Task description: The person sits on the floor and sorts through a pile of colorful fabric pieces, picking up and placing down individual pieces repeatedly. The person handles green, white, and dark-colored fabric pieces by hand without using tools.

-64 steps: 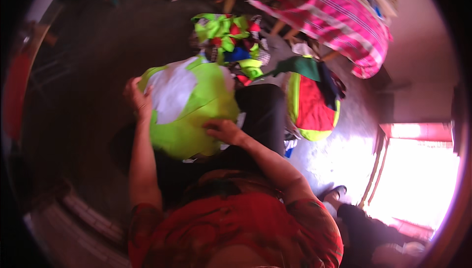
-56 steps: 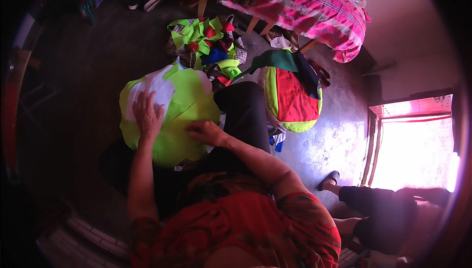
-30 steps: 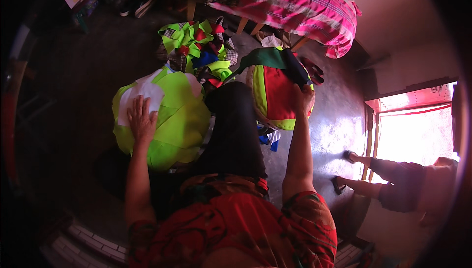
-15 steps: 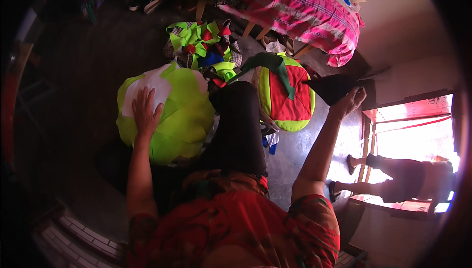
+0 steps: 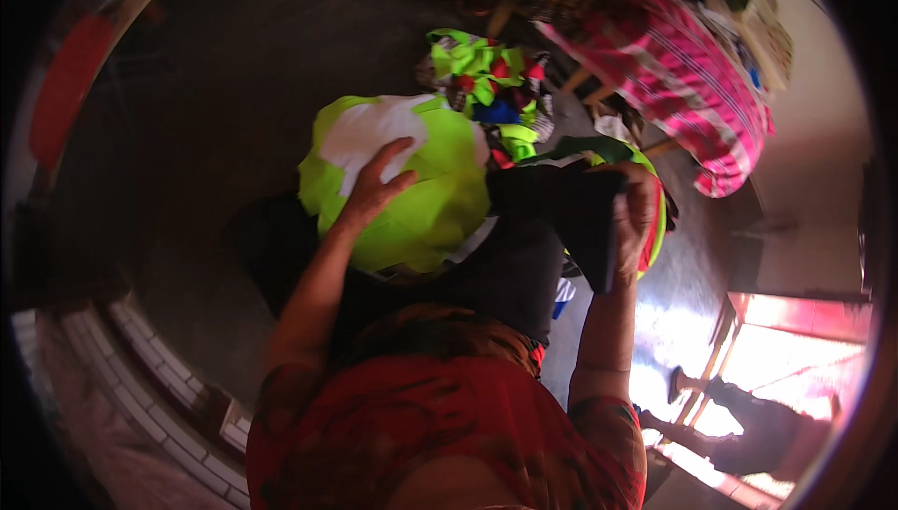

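My left hand (image 5: 376,190) lies with thumb and fingers apart on a large round lime-green and white fabric cushion (image 5: 412,220) over my lap. Its cover looks layered, with a white patch under my fingertips. Around the edge of a black flat piece, seemingly cloth (image 5: 587,225), my right hand (image 5: 640,211) is closed. The piece hangs above my dark-trousered leg, slightly smeared by motion. Behind my right hand sits a round red and lime-green fabric item (image 5: 659,229) with a dark green strip (image 5: 599,147), partly hidden by the black piece.
Scraps of lime, red, blue and checked cloth (image 5: 486,89) lie heaped on the floor beyond the cushion. A pink checked cloth (image 5: 692,89) covers a wooden-legged piece of furniture at the far right. Another person (image 5: 748,435) stands by the bright doorway at right.
My right hand has swung the black piece in from the far right to above my leg. My left hand stays on the cushion. The whole view has turned.
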Available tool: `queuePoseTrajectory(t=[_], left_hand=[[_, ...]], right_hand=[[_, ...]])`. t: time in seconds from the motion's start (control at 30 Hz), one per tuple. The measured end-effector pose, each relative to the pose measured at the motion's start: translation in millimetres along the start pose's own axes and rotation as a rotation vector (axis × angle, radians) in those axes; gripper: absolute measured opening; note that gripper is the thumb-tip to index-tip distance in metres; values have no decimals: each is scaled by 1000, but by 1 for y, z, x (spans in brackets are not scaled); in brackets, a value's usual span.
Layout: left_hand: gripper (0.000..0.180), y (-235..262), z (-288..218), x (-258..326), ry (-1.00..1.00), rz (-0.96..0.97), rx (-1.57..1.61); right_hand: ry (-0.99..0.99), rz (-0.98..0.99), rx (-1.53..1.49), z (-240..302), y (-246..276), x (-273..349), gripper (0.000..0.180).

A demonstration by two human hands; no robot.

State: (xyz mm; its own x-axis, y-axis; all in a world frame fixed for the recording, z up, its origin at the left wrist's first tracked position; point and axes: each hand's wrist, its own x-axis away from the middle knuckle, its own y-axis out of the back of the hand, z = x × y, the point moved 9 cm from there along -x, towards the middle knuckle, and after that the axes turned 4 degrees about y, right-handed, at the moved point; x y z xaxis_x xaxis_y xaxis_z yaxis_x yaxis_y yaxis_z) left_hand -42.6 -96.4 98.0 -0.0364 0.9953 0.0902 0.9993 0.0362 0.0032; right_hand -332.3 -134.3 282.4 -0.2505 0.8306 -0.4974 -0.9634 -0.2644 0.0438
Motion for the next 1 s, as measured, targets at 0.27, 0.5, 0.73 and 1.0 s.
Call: queuePoseTrajectory(t=[0.27, 0.5, 0.73, 1.0], left_hand=[[77, -27, 3, 52, 121, 331, 384], [69, -2, 33, 51, 260, 186, -46], [41, 4, 44, 47, 179, 164, -242], [31, 16, 79, 43, 223, 75, -237]], right_hand=[[-16, 618, 357, -55, -156, 31, 25], [-58, 553, 539, -76, -140, 22, 25], [-58, 512, 659, -87, -107, 16, 25], [22, 332, 849, -78, -75, -1, 20]])
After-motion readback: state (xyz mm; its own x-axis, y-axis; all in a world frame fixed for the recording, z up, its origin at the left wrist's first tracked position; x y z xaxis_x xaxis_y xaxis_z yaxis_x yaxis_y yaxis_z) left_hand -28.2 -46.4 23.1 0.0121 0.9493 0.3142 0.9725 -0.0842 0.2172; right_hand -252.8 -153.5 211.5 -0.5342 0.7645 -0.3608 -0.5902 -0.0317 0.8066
